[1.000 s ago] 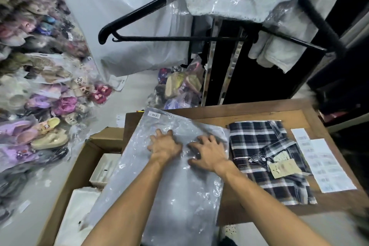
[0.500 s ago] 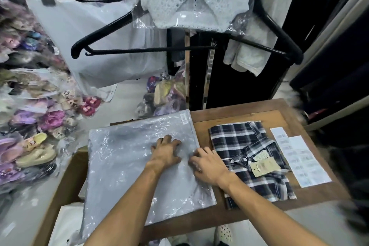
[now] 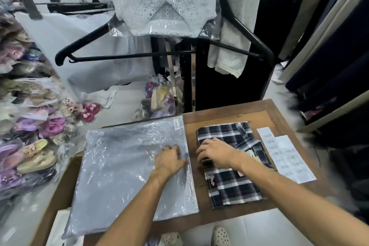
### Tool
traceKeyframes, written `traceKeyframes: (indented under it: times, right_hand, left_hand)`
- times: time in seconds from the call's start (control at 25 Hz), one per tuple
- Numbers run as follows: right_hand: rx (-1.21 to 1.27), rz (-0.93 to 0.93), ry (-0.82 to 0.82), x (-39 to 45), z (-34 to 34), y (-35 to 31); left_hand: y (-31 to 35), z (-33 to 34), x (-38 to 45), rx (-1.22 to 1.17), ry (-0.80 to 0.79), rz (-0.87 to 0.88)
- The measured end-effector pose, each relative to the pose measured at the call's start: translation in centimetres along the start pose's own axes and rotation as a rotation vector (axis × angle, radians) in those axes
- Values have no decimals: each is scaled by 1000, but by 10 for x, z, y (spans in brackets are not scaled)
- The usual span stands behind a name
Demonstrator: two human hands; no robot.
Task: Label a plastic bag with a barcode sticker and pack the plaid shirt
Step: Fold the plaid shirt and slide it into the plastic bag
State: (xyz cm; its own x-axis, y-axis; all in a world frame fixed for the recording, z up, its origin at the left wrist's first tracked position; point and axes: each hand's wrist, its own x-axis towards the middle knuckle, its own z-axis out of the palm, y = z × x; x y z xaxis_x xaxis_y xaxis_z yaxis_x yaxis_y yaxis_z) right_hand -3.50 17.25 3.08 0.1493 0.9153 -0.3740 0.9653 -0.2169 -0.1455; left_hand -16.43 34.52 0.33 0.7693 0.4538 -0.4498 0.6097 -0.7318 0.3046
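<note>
A clear plastic bag (image 3: 123, 173) lies flat on the left half of the wooden table (image 3: 257, 115), overhanging its left edge. A white barcode sticker (image 3: 177, 124) sits at its far right corner. My left hand (image 3: 169, 159) presses palm-down on the bag near its right edge. The folded navy-and-white plaid shirt (image 3: 231, 183) lies to the right of the bag, with a paper tag partly hidden under my wrist. My right hand (image 3: 216, 153) rests on the shirt's left side, fingers curled at its edge.
White sheets of barcode stickers (image 3: 289, 158) lie at the table's right edge. A cardboard box (image 3: 58, 191) stands under the bag's left side. Bagged slippers pile up on the left. Hangers and bagged clothes hang behind the table.
The bag has swung from slanted to square with the table. My right hand has left the bag and moved right onto the plaid shirt. My left hand stays on the bag.
</note>
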Motion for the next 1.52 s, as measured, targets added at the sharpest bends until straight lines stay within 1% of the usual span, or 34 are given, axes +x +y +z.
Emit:
traceKeyframes:
  times: [0.12,0.2,0.32,0.4,0.44,0.52,0.64,0.68,0.76,0.84,0.88,0.92,1.0,1.08,1.2,1.24,1.32,1.4,1.44,1.52]
  right_hand:
    - [-189,-190,-106,-4,-4,9]
    - [-266,-283,-119,-1,2,6]
    - [-348,-283,-136,11,10,-2]
    - [-352,-267,-168,18,5,-4]
    - [-322,-250,-202,20,-1,-3]
    - [-176,-206,-262,23,-10,1]
    - [114,-83,-262,22,-17,16]
    - [171,-37,-247,22,-18,19]
    - [226,61,-189,22,-18,21]
    - [253,184,-108,24,-18,18]
    - [237,238,-88,26,-18,16]
    - [199,276,-106,27,-18,14]
    - [82,268,-201,29,-18,9]
    - [-16,179,-277,35,-14,2]
    - [-106,77,-268,46,-8,-11]
    - [-87,72,-266,50,-8,-14]
    - [21,96,-313,56,-14,-14]
    - [137,81,-344,59,-22,-6]
    - [215,77,-323,58,-26,0]
    - [356,112,-230,53,-30,12]
  left_hand:
    - [21,21,-11,9,-32,-101]
    - [27,30,-16,-20,-24,-127]
    - [25,31,-19,-155,-27,-131]
    - [22,29,-22,-227,-22,-143]
    - [19,27,-23,-260,-19,-146]
    - [12,26,-27,-322,-23,-153]
    - [0,27,-29,-343,-12,-134]
    - [-5,27,-28,-344,-4,-138]
    - [-10,23,-24,-345,-19,-147]
    - [-13,11,-22,-311,-69,-123]
    - [-14,7,-20,-286,-92,-111]
    - [-16,3,-19,-255,-106,-95]
    - [-18,0,-17,-160,-104,-67]
    - [-23,-1,-15,-43,-68,-39]
    - [-26,4,-14,34,-16,12]
    - [-27,5,-14,55,-2,34]
    - [-31,8,-12,76,10,67]
    - [-34,11,-10,46,25,87]
    - [-35,12,-10,22,35,94]
    - [-36,16,-10,-25,55,100]
